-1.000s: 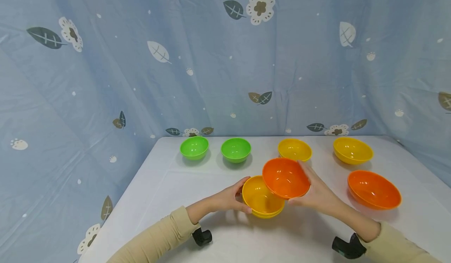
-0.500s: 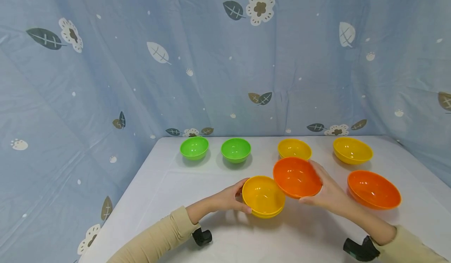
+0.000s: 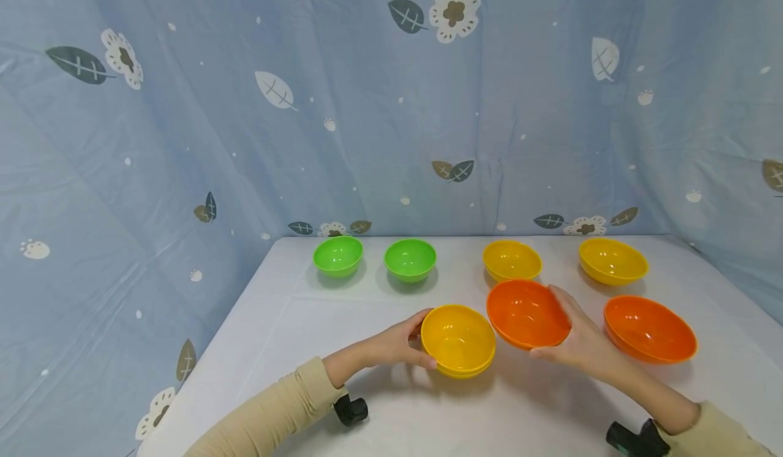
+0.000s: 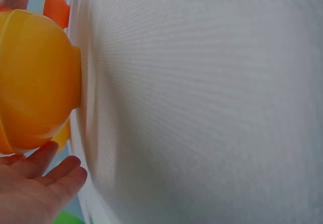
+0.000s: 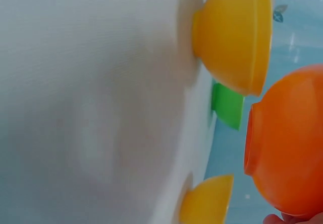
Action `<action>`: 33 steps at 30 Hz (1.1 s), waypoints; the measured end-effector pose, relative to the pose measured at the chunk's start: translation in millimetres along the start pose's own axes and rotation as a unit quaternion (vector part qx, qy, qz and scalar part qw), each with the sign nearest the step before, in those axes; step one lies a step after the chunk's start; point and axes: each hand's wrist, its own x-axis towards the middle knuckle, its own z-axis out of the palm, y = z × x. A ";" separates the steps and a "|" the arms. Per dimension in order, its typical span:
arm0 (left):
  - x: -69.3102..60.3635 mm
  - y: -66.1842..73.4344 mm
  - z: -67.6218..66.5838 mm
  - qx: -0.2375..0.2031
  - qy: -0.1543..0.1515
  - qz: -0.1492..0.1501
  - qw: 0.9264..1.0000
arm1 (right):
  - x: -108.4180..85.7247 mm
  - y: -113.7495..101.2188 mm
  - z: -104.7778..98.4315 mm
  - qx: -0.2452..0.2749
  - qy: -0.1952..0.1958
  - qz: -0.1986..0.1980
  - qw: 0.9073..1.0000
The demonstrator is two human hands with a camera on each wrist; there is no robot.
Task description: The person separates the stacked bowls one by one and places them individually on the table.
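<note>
Near the table's middle stands a stack of yellow bowls (image 3: 459, 341), two rims showing, one bowl nested in the other. My left hand (image 3: 397, 343) holds the stack's left side, thumb at the front and fingers behind. In the left wrist view its fingertips (image 4: 48, 151) meet the yellow bowl's wall. My right hand (image 3: 578, 338) grips an orange bowl (image 3: 527, 315) by its right side, thumb low and fingers at the far rim. The orange bowl hangs above the table just right of the stack; its raised foot shows in the right wrist view.
Two green bowls (image 3: 338, 257) stand at the back left of the white table (image 3: 293, 402). Two yellow bowls (image 3: 613, 261) are at the back right; the held orange bowl lies just in front of one. Another orange bowl (image 3: 650, 329) sits at the right.
My right hand has moved the orange bowl right and slightly down, away from over the yellow stack. The left hand and the stack have stayed in place.
</note>
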 end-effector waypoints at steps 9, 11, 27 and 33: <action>0.6 -0.4 -0.9 0.005 0.000 -0.009 1.000 | 2.3 13.2 1.5 0.004 -0.013 0.019 1.000; 0.2 -0.1 -0.9 0.006 0.001 -0.013 1.000 | 3.0 16.9 2.3 -0.005 -0.014 0.020 1.000; -1.4 2.3 -0.5 0.014 0.004 -0.019 1.000 | 4.3 30.9 13.6 -0.024 -0.023 0.022 0.999; -2.2 3.3 -1.0 0.014 0.003 -0.020 1.000 | 4.7 32.9 15.2 -0.034 -0.041 0.042 0.998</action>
